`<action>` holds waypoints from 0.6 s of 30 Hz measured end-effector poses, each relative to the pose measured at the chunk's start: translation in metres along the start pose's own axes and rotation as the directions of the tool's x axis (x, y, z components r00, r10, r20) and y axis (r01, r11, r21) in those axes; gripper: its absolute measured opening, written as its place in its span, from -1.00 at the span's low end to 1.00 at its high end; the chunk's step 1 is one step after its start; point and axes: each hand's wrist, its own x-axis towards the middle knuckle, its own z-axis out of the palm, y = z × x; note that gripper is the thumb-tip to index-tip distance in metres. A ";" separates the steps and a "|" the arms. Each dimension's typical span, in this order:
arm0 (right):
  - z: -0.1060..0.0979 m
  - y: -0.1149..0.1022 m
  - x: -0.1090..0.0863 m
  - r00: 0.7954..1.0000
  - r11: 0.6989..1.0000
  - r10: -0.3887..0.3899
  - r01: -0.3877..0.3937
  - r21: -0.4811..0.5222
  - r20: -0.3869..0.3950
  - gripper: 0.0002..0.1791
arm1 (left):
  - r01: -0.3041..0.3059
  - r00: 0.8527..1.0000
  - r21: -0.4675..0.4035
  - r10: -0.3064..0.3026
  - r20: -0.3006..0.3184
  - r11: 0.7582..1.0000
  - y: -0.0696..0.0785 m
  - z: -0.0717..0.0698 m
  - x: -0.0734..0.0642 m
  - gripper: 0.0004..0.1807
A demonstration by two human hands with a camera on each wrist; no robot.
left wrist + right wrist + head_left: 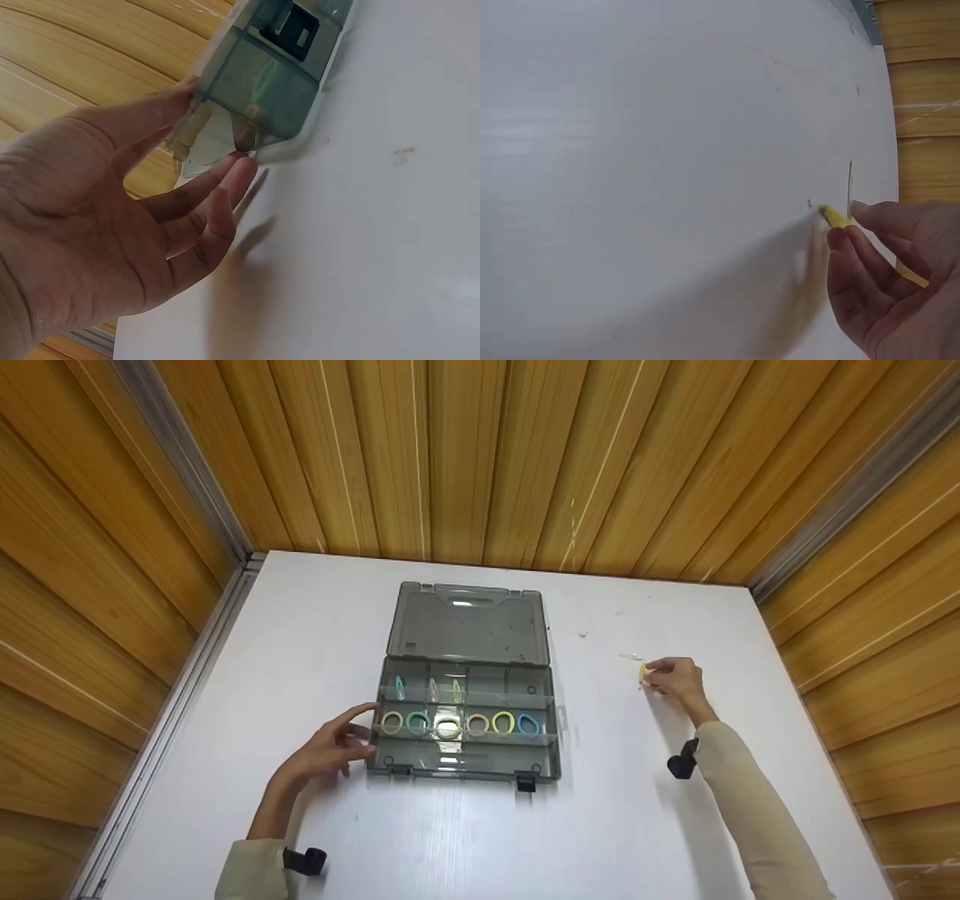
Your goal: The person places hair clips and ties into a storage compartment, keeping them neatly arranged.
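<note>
An open grey see-through storage box stands on the white table. Its back row holds a blue hair clip, a pink hair clip and a green hair clip; several coloured hair ties fill the middle row. My left hand holds the box's left side near the front corner, thumb and fingertips against the wall. To the right of the box, my right hand pinches a small yellow hair clip between thumb and fingers, close over the table. A pale thin clip lies just beyond it.
The raised lid leans back behind the box. Wood-patterned walls enclose the white table at the back and both sides. Small specks dot the tabletop right of the lid.
</note>
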 end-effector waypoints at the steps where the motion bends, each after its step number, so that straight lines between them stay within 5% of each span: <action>1: 0.001 0.004 0.000 0.999 0.999 -0.034 0.033 -0.033 -0.010 -0.66 | 0.005 1.000 -0.008 -0.005 -0.001 1.000 0.000 0.000 0.001 -0.15; 9: 0.012 0.023 0.000 0.967 0.950 -0.250 0.253 -0.184 0.037 -0.72 | 0.038 0.999 -0.028 -0.038 -0.012 0.999 -0.001 0.003 0.003 -0.15; 18: 0.019 0.014 0.002 0.953 0.899 -0.295 0.299 -0.320 0.060 -0.77 | 0.047 0.999 -0.036 -0.048 -0.015 0.998 -0.003 0.002 0.001 -0.16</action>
